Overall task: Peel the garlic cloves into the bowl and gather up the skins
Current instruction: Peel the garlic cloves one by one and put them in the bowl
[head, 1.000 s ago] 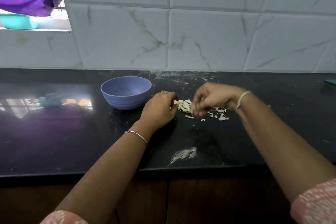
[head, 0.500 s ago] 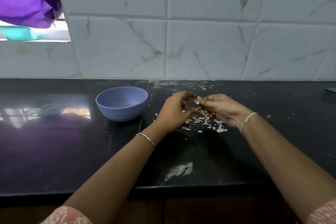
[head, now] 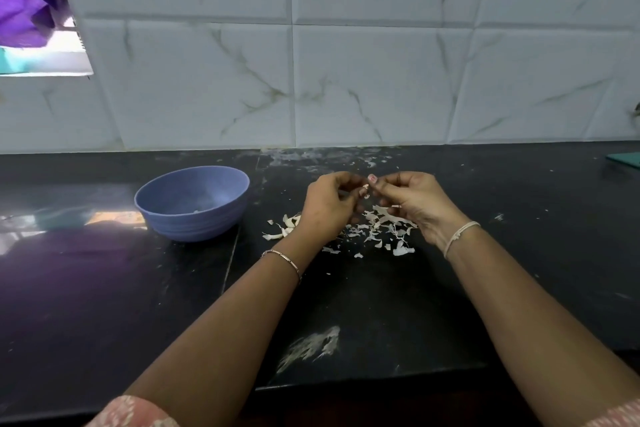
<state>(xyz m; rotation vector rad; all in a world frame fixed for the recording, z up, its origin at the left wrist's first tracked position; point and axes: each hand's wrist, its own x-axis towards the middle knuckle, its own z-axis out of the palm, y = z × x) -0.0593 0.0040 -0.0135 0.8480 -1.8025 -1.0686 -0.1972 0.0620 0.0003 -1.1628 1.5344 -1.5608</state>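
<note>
A blue bowl [head: 194, 203] stands on the black counter, left of my hands. My left hand [head: 329, 206] and my right hand [head: 412, 199] are raised a little above the counter with their fingertips together, both pinching a small garlic clove [head: 365, 188] between them. Most of the clove is hidden by the fingers. Below the hands lies a scatter of white garlic skins [head: 377, 230]. A few unpeeled cloves [head: 282, 227] lie just left of my left wrist. Something pale shows at the bottom of the bowl.
The black counter [head: 104, 288] ends in a front edge near the bottom. A white smear [head: 313, 347] marks it near that edge. A tiled wall [head: 346, 80] rises behind. A teal object [head: 625, 160] sits at the far right edge.
Both hands have come up off the pile of cloves and skins and met above it, now pinching one clove between them. The view has tilted downward.
</note>
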